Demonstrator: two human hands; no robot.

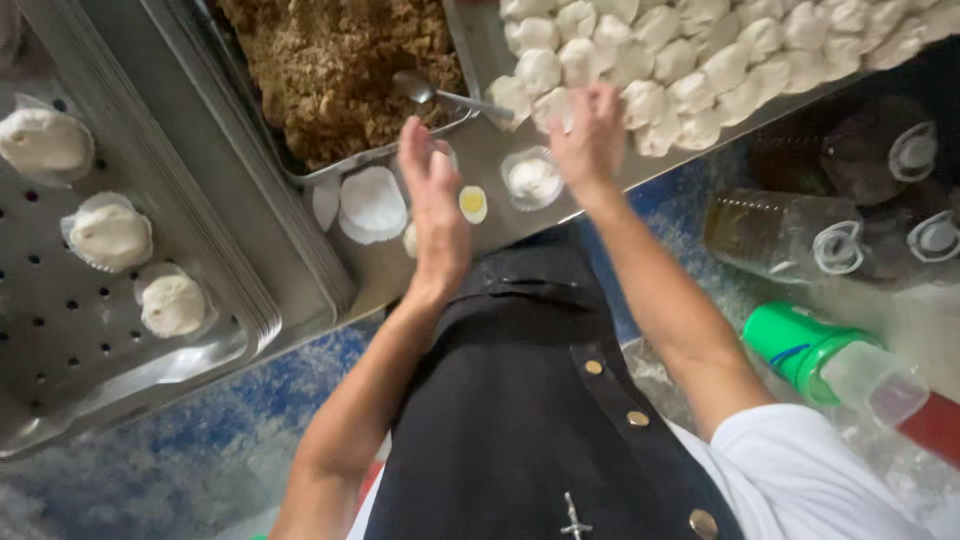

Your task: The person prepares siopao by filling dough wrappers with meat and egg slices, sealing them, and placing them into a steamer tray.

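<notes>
Our right hand (590, 140) reaches into the dough balls (700, 60), fingers curled loosely on one at the pile's near edge, while our left hand (435, 205) hovers flat and empty over the tray (480, 160) beside the paper liners (372, 203) and egg slice (473, 203). We'd judge it best to lift one ball cleanly (no squeezing, no dragging neighbours along). The filling (335, 60) and spoon (430, 92) sit just left.
</notes>
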